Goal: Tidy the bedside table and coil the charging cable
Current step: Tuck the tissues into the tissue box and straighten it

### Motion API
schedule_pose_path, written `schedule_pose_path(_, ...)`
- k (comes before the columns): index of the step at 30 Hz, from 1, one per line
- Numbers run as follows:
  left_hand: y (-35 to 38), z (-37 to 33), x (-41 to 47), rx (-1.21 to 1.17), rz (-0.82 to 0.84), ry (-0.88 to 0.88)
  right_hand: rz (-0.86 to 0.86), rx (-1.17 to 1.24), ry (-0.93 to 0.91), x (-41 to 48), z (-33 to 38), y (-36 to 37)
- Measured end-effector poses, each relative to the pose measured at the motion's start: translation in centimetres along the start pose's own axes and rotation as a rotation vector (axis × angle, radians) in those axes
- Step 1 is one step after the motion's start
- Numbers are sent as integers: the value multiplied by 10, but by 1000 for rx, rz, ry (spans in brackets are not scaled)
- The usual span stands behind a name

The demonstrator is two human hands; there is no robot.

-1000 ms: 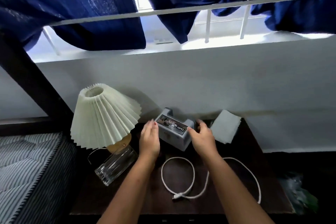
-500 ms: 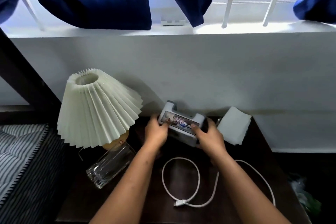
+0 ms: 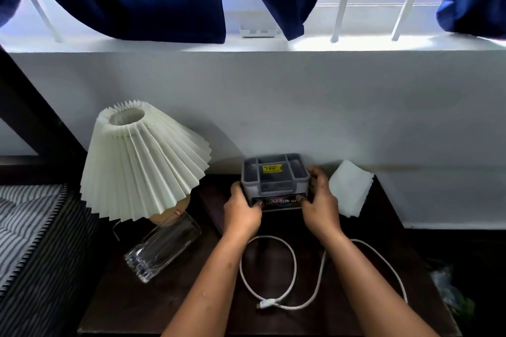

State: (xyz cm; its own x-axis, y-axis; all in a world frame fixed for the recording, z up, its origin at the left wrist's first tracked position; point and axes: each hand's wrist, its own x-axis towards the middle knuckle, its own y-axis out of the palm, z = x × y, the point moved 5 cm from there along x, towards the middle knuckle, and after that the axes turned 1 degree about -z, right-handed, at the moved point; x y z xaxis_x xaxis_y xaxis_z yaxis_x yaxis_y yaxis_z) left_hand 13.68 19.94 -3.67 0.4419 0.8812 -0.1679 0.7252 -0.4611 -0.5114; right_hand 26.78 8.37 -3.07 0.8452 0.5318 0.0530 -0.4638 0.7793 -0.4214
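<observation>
Organiser [image 3: 275, 182] clamped between your left hand [image 3: 242, 209] and right hand [image 3: 319, 204]; seat it level against the wall, clear of cable [image 3: 294, 257] below your fingers.

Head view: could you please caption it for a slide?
Both hands grip a grey organiser; cable lies uncoiled.

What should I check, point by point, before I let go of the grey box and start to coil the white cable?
1. Grey organiser box upright on the table: ok.
2. Left hand and right hand both grip it: ok.
3. White cable free of the box: ok.
4. Cable plug in view: ok.
5. Glass upright: not ok, it lies on its side.
6. Cable's far end unplugged: cannot tell.
</observation>
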Motion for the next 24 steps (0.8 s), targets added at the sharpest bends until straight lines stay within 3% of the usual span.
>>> schedule_pose_path(13,3,1,-2,75,19,42,29,-83,41,5,-5,-4)
schedule_pose_path(16,2,-3,-1,83,15,89,-202,-387,33,13,0,-37)
schedule_pose_path(19,-1,-9,0,66,-11,168,-359,-499,243,13,-15,-73)
schedule_pose_path(22,-5,-15,0,64,-45,203,-182,-444,450,8,-44,-77)
schedule_pose_path(24,-4,-19,-1,51,-54,248,-98,-330,469,9,-53,-71)
